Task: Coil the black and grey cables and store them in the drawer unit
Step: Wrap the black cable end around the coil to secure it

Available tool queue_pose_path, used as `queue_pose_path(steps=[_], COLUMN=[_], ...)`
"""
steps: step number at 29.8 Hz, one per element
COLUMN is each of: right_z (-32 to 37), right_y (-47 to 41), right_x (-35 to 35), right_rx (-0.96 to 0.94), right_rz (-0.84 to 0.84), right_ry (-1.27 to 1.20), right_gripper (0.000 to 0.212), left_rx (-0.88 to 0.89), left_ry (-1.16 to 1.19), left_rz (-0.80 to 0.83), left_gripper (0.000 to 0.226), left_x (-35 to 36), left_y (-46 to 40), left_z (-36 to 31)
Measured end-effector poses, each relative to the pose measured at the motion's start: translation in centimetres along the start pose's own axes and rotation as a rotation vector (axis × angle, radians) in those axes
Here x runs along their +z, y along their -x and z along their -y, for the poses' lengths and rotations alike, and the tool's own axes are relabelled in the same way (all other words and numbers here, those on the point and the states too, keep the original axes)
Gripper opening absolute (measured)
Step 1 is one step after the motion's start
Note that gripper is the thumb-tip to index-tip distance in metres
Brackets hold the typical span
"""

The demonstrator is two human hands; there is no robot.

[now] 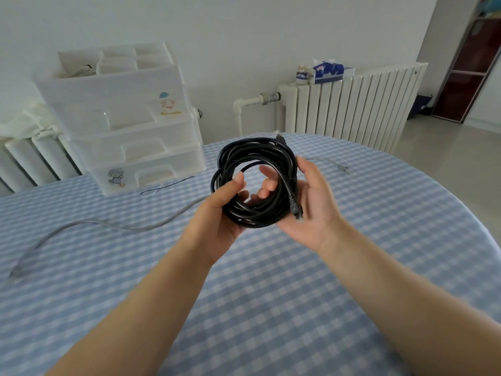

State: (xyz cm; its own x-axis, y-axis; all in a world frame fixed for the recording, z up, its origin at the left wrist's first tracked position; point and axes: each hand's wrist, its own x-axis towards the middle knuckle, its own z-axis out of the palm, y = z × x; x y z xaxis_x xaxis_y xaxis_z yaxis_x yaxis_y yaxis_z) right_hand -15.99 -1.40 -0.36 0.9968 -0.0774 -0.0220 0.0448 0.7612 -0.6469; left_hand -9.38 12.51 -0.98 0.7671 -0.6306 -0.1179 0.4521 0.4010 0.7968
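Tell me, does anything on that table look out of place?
Only the grey cable, sprawled uncoiled across the checked tablecloth, and a loose thin wire lying by the drawer unit.

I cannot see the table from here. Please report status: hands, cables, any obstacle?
Left hand and right hand both grip the coiled black cable. Grey cable uncoiled on table. Drawer unit drawers closed. Nothing in the way.

The grey cable (113,226) passes out of sight behind the left hand (217,221), and its near plug is a blur. The black coil (254,169) hides most of the right hand's (311,207) fingers. What lies in the drawer unit's (122,118) top tray cannot be told.
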Motion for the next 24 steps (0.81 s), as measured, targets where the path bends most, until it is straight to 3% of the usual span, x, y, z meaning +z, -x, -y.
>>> queue_pose_path(steps=[5,8,12,17,20,24], right_z=[0.8,2.0,1.3,0.4,-0.6,-0.9], right_y=[-0.2,0.1,0.5,1.2,1.8,1.9], right_x=[-0.9,-1.5,-1.4,-0.4,0.5,1.0], right_rx=[-0.213,-0.277,-0.300,-0.469,-0.435,-0.383], right_rz=[-0.145,-0.098,-0.025,-0.091,-0.032,-0.079], right_ry=[0.619,1.120,1.609,1.862,1.849,2.048], right_gripper=[0.080,0.068,0.067,0.071,0.075,0.070], left_rx=[0.062,0.082,0.071,0.081,0.060,0.145], left_ry=[-0.569,-0.860,-0.954,-1.153,-1.298,-1.470], left_rz=[-0.038,-0.004,-0.012,0.048,0.061,-0.010], left_gripper=[0.021,0.037,0.048,0.036,0.021,0.019], left_x=[-0.9,-1.0,-1.0,-0.7,-0.3,0.2], left_y=[0.1,0.3,0.5,0.8,0.9,1.1], left_z=[-2.1,-2.9,-3.5,-3.5,-2.4,-1.3])
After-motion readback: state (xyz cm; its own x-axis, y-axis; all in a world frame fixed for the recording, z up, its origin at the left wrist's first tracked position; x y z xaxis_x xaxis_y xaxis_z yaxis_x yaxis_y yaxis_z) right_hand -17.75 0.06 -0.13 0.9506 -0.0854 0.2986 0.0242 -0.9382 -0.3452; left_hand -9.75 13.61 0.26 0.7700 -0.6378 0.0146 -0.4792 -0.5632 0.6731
